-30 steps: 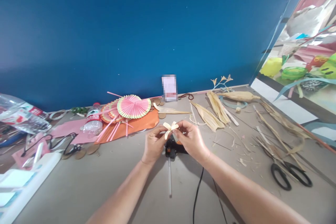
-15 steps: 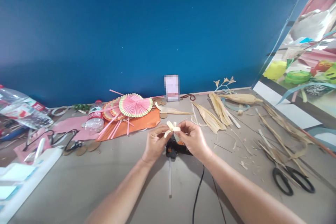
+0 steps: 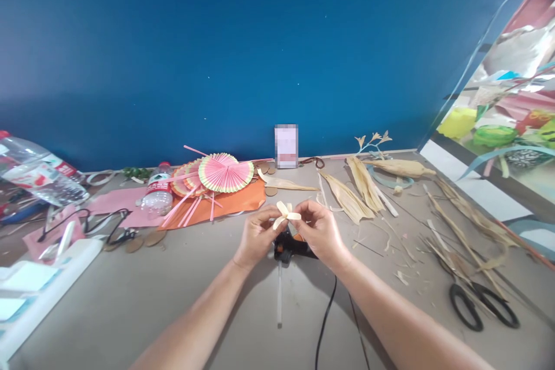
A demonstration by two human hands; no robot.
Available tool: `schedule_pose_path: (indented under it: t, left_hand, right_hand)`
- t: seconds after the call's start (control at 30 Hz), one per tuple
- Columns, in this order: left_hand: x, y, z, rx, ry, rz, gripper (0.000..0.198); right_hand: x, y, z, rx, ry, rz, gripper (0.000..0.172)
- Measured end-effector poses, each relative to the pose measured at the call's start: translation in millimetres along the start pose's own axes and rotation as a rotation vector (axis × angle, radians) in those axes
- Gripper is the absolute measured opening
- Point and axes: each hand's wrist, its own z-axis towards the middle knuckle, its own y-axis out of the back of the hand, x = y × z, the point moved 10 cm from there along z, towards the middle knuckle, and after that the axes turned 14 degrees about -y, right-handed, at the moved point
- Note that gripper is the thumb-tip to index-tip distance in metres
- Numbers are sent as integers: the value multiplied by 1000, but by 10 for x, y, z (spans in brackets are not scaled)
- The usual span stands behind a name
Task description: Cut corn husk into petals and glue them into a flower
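Observation:
A small pale flower (image 3: pixel 286 215) with several petals is held up at the centre, between my two hands. My left hand (image 3: pixel 256 237) pinches its left and lower side between thumb and fingers. From the right, my right hand (image 3: pixel 319 231) grips a petal with closed fingertips. Just below the hands a black glue gun (image 3: pixel 285 247) lies on the grey table (image 3: pixel 225 324), partly hidden by my right hand. A clear glue stick (image 3: pixel 280 295) juts from it toward me.
Dried corn husks (image 3: pixel 347 199) and black-handled scissors (image 3: pixel 483 306) lie to the right. Pink paper fans (image 3: pixel 225 173), orange paper (image 3: pixel 247 199) and plastic bottles (image 3: pixel 158 193) are at the left, with a white power strip (image 3: pixel 56 295). A blue wall (image 3: pixel 260 58) stands behind.
The view has shifted slightly. Both hands still hold the flower over the glue gun, and its petals have turned a little.

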Motion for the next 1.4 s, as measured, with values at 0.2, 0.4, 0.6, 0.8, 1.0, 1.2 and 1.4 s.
schedule_pose_path:
  t: [0.2, 0.4, 0.6, 0.8, 1.0, 1.2, 1.4]
  left_hand:
    - [90, -13, -4, 9, 76, -157, 18]
    - [216, -51, -67, -51, 162, -260, 13]
    - [424, 107, -115, -319, 308, -430, 14]
    - [511, 408, -32, -457, 316, -407, 19]
    - [538, 420, 14, -474, 348, -393, 24]
    - [440, 400, 119, -445, 358, -375, 26]
    - [523, 368, -38, -498, 419, -403, 25]
  right_hand:
    - [15, -36, -6, 68, -3, -2, 10]
    - [-8, -45, 20, 76, -46, 22, 13]
    - [92, -13, -32, 12, 23, -341, 17]
    - [20, -328, -208, 197, 143, -1177, 46]
    - [-107, -327, -237, 226, 96, -1407, 36]
    - [-167, -233, -283, 197, 113, -1378, 22]
    - [75, 269, -219, 9, 60, -794, 24]
